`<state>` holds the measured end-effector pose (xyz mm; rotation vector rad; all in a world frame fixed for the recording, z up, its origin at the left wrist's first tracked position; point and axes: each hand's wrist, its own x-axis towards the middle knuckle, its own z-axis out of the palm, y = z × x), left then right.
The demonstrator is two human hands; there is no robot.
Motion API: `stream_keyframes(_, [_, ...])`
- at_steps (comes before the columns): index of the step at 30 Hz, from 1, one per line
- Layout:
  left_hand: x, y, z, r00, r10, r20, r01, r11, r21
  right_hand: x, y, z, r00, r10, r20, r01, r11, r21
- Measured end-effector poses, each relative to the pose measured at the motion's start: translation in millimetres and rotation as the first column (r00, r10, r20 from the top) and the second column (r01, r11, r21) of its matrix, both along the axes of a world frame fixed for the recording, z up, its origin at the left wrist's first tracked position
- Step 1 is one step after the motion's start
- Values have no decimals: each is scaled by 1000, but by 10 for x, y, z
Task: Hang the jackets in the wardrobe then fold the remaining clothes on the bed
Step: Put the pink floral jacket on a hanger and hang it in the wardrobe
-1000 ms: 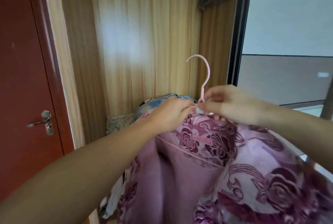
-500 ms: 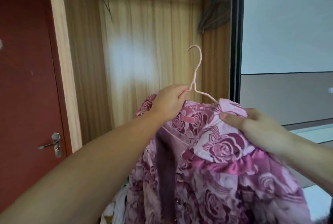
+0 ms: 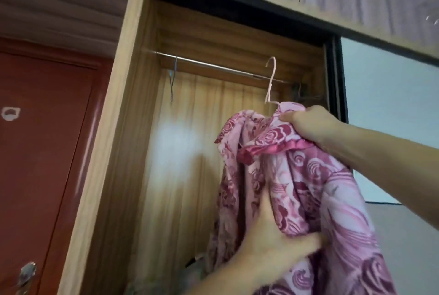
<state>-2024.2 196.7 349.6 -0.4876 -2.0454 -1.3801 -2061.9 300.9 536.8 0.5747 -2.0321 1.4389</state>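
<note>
Head view: right hand gripping the pink rose-patterned jacket at its shoulder, right of centre, on a pink hanger. Hook raised just at the wardrobe rail, whether touching it unclear. Left hand clutching bunched fabric lower down, bottom centre.

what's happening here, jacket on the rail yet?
Not yet. A person is lifting a pink floral jacket on a pink hanger toward the wardrobe rail. The right hand grips the jacket's shoulder, the left hand holds the fabric lower down. The hook looks level with the rail but not clearly over it.
</note>
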Motion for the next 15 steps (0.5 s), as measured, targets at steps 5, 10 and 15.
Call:
stream_keyframes(5, [-502,-231,401,954,243,-175,-223,967,125,-330,-428,428,994,-59,-97,60,998,2])
stream_keyframes(10, [-1012,-659,690,898,385,-214,-388,921,28,-709,-603,718,982,-107,-155,112,993,24])
stream_keyframes(15, [-1578,-842,901,863,390,-321,-413,911,-4,-1263,-699,919,984,-87,-157,89,996,6])
